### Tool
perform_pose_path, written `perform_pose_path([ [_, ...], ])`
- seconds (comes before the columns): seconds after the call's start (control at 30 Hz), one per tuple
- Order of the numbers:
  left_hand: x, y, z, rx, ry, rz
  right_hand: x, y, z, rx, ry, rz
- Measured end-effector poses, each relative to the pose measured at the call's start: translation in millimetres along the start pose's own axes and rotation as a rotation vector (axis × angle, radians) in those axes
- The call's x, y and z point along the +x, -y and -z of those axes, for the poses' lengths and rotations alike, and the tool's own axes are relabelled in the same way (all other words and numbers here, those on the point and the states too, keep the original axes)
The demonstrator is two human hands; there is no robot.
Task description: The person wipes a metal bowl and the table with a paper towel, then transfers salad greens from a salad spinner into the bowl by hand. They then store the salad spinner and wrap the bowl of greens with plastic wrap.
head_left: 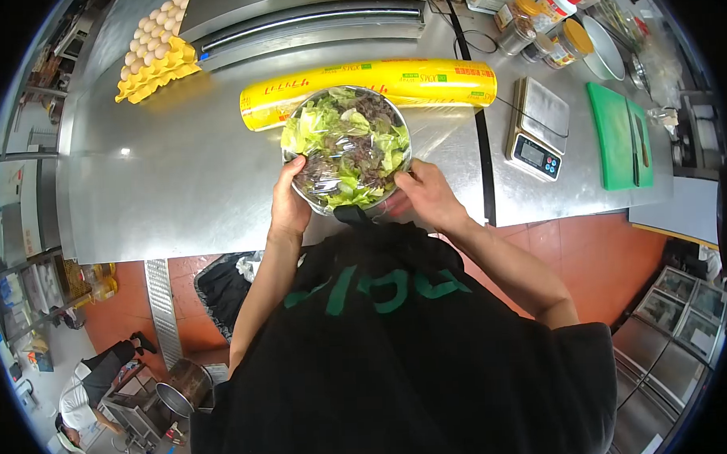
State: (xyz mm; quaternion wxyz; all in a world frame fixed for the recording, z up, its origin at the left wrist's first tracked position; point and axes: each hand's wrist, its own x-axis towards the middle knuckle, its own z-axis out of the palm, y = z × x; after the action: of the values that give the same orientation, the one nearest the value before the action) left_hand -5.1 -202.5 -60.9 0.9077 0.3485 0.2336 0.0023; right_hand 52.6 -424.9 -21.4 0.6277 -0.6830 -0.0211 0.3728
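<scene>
A round bowl (410, 152) full of green and purple salad leaves (351, 139) is in front of me, with shiny clear film stretched over the top. My left hand (289, 199) grips the bowl's left side, the thumb on its rim. At the lower right edge, my right hand (431, 194) is closed with fingers bent against the bowl and the film there; its fingertips are partly hidden. Just behind the bowl lies a long yellow roll of cling film (446, 83), and a clear sheet from it spreads over the steel table (178, 185).
Egg trays (158, 70) stand at the back left beside a steel appliance (316, 28). To the right are a digital scale (539, 128), a green cutting board (613, 138) with knives (634, 145), and several jars (567, 42). Another person (85, 393) works at the lower left.
</scene>
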Motion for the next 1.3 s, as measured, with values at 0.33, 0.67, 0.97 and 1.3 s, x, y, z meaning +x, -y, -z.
perform_pose_path([
  [0.33, -11, -16, 26, -0.017, -0.065, -0.068, -30, -20, 78, -0.122, -0.228, 0.01],
  [0.67, -52, -46, 71, -0.093, -0.071, -0.003, 120, 55, 11, -0.943, 0.105, 0.848],
  [0.97, -69, -48, 52, -0.217, -0.156, 0.066, 140, -41, -64, -0.398, 0.613, 0.592],
  [1.3, -115, -63, 78, -0.203, -0.295, -0.062, 90, -12, -55, -1.444, 0.34, 0.753],
])
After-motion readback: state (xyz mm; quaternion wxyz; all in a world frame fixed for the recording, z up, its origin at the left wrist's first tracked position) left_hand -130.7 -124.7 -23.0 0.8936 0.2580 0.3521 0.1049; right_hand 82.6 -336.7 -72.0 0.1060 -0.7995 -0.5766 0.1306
